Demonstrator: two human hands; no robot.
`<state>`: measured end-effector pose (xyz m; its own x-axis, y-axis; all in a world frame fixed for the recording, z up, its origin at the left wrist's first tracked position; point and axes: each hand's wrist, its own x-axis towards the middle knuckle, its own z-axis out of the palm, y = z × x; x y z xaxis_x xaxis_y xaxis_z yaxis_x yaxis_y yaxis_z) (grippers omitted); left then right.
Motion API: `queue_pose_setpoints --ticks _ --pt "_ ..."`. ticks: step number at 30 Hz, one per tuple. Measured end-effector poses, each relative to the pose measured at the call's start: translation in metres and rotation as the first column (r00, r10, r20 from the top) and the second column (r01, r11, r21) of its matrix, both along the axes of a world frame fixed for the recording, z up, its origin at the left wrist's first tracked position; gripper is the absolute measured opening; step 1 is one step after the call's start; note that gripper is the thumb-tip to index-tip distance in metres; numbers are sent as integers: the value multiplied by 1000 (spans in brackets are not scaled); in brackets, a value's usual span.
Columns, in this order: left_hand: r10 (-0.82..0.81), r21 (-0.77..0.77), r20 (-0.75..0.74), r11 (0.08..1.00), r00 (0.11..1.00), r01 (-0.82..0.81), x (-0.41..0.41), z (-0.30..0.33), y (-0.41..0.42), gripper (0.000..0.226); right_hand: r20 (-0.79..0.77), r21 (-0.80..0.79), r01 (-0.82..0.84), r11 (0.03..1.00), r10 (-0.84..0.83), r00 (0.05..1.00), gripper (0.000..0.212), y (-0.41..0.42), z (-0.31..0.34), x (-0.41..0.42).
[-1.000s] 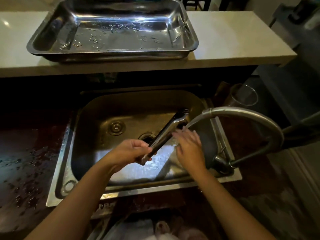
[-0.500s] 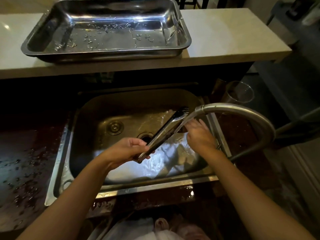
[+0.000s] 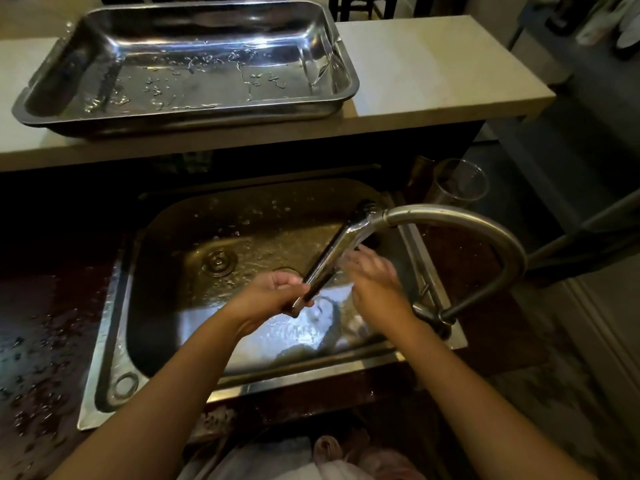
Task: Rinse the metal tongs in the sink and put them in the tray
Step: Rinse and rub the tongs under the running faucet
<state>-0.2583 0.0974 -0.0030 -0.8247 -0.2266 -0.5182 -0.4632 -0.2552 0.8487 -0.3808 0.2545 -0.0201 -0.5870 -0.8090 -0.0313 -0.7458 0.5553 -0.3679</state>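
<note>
Left hand (image 3: 273, 294) wraps the tongs (image 3: 332, 252) handle end, hiding it. Tong tips sit in shadow behind the faucet spout (image 3: 450, 216); shape unclear. Right hand (image 3: 372, 275) fingers motion-blurred, contact with tongs unclear. Tray (image 3: 341, 95) far edge cropped by frame top.

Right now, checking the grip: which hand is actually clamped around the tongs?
The left hand, fisted on the tongs' near end. The right hand is open, fingers spread beside them.
</note>
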Motion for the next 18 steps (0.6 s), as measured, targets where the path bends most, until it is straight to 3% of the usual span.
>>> queue_pose_setpoints --ticks 3,5,7,8,10,11,12,13,14,15,16,18 --pt "-8 -21 15 1000 1000 8 -7 0 0 11 12 -4 -83 997 83 996 64 -1 3 8" --pt "13 -8 10 1000 1000 -13 -10 -2 -1 9 71 -108 -277 955 285 956 64 4 0 32" --pt "35 43 -7 998 999 -35 -11 -5 0 12 10 -228 -371 900 383 924 60 11 -6 50" --pt "35 81 -17 996 999 -33 -11 -7 0 15 1 -305 -301 904 316 949 57 11 -9 50" --pt "28 167 -33 986 999 -22 -10 -9 -2 18 241 -439 130 889 -24 970 52 7 -10 45" --pt "34 218 -41 976 999 -24 -9 -9 -3 19 459 -418 403 814 -193 867 48 4 -7 40" --pt "46 274 -51 961 998 -30 -9 -9 -3 20 690 -322 611 723 -263 674 44 -1 -4 34" --pt "58 328 -53 944 997 -38 -9 -9 -3 21 875 -186 730 658 -227 427 38 -6 -3 27" --pt "62 372 -48 927 997 -40 -8 -8 -2 22 973 -57 771 635 -137 185 32 -10 -4 21" --pt "54 408 -43 912 998 -32 -7 -8 0 23 999 26 772 635 -50 8 28 -13 -3 17" --pt "42 442 -37 897 998 -21 -5 -9 2 24 997 51 767 639 10 -75 24 -15 -3 16" --pt "15 494 -10 869 1000 -8 -1 -10 7 26 998 17 778 628 35 -50 18 -17 -4 18"
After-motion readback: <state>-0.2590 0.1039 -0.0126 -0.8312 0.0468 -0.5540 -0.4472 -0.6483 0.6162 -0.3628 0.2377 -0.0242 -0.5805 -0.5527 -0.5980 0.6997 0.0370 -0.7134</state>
